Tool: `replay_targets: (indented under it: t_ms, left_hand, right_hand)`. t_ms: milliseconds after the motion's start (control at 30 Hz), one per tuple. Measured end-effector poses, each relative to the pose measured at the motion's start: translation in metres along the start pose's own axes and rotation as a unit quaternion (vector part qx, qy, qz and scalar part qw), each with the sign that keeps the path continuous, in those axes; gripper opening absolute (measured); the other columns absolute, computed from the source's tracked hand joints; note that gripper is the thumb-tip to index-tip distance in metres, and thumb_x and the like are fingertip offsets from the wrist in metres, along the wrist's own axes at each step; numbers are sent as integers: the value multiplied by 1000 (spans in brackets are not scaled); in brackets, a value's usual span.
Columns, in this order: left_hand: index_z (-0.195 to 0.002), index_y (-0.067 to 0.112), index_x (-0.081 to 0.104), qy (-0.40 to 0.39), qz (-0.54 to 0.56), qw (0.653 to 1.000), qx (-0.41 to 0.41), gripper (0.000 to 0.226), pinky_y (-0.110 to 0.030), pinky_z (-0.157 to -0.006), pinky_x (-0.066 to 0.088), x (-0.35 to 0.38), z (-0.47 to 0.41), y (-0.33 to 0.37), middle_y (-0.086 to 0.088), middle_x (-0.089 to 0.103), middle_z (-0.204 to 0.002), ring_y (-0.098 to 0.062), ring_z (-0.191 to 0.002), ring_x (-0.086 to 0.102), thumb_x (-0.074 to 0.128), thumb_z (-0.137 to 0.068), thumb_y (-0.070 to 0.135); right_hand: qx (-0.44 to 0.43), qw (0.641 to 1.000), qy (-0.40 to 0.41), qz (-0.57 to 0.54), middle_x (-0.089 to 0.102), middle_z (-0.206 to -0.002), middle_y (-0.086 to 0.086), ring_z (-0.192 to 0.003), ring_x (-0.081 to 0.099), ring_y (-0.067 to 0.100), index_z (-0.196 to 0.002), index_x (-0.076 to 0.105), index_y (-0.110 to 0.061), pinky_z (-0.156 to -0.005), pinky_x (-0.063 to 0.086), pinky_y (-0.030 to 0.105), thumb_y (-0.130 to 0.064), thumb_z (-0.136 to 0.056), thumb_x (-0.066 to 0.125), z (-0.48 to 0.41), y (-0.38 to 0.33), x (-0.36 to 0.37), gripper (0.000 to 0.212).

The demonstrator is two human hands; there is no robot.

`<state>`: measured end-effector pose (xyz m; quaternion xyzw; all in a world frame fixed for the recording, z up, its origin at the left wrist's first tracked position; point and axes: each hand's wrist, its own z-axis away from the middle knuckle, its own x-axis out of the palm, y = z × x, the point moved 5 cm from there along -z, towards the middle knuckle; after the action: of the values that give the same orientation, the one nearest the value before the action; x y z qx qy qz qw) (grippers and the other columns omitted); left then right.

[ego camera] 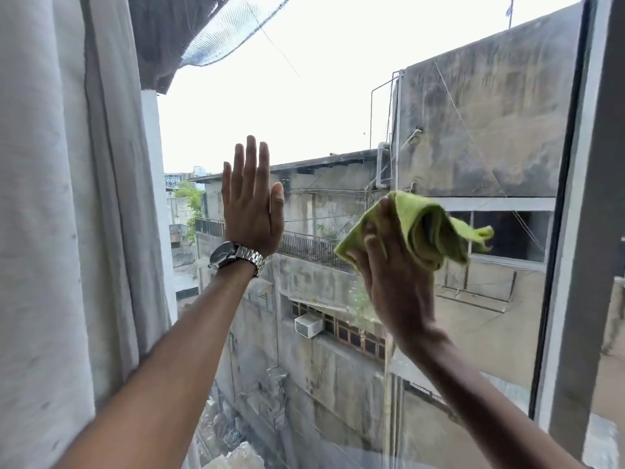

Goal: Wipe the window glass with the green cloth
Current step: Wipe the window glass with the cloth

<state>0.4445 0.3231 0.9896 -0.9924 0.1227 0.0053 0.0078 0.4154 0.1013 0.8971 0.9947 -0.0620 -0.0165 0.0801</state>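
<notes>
Stained concrete buildings (473, 130) are seen through the clear window glass (304, 106), on which the left hand (252, 211) is laid flat at mid-frame, fingers (252, 157) straight, nothing held. Right of centre, the crumpled green cloth (429, 231) is pressed to the pane by the right hand (395, 275), its visible fingers (372, 242) spread almost straight, one fold covering the others. For a good wipe, the cloth should be flattened under the palm and overlapping strokes carried to the grey window frame (581, 231) at the right edge.
</notes>
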Motion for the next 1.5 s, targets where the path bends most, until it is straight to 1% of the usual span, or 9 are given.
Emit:
replay_targets:
  t_ms: [100,300,367,467,667,900,1033,1233,1500]
  left_hand:
    - [-161,13,17,0,-5,1000,2,59,-51,-131,12,1,1,-3,-11,16,-171,-24,-160,10,20,-106,34]
    - [-161,12,19,10,1,1000,3,59,-52,-130,13,-1,2,0,-12,18,-170,-26,-160,12,24,-106,32]
    - [-160,11,20,14,8,1000,3,59,-52,-130,14,-4,1,2,-13,19,-170,-27,-160,13,26,-105,31]
    - [-160,10,20,10,10,1000,2,60,-53,-130,14,-5,2,3,-14,19,-170,-27,-160,13,27,-104,30]
    - [-160,9,19,3,6,1000,5,60,-52,-130,12,-5,3,5,-15,18,-170,-29,-160,13,28,-104,28]
    - [-160,8,19,-33,-16,998,-44,59,-56,-129,13,-15,8,17,-16,17,-170,-31,-159,13,29,-105,25]
    - [-161,11,18,-67,-34,994,-77,60,-57,-129,13,-16,26,19,-14,16,-171,-29,-160,13,26,-104,29]
    - [-162,16,16,-35,-32,997,-56,61,-55,-130,12,-5,30,5,-8,15,-172,-23,-160,10,18,-104,37]
    - [-161,17,19,4,-8,999,-38,60,-55,-129,14,0,33,9,-10,18,-170,-26,-160,15,23,-104,33]
  right_hand:
    - [78,969,-10,-236,45,-155,19,-148,39,35,-112,66,-11,-123,33,56,-33,-105,57,-55,-21,-13,25]
    - [-145,958,-50,-243,37,-162,14,-150,37,23,-130,59,-18,-118,42,49,-37,-100,65,31,-67,-1,36]
    - [-75,960,-121,-240,15,-169,13,-144,39,-6,-118,67,-44,-125,31,32,-52,-105,46,70,-23,10,26]
    - [61,963,-120,-234,50,-150,23,-122,64,24,-124,63,-30,-100,50,40,-50,-104,48,87,62,19,33]
    - [109,971,-9,-210,32,-162,22,-154,23,39,-114,53,-7,-128,17,59,-40,-108,46,6,91,16,35]
    - [-237,954,-42,-179,36,-161,17,-149,38,33,-138,50,-8,-117,44,53,-39,-106,55,63,90,14,45]
    - [-44,969,-64,-234,66,-125,21,-105,67,42,-140,44,-17,-86,57,54,-48,-110,38,45,132,16,44]
    - [61,974,-22,-217,34,-161,22,-154,25,39,-121,55,-6,-129,14,55,-40,-107,45,-43,62,9,38]
    - [-198,934,-63,-290,71,-129,-3,-119,63,20,-123,54,-30,-107,47,33,-50,-89,75,64,-5,2,45]
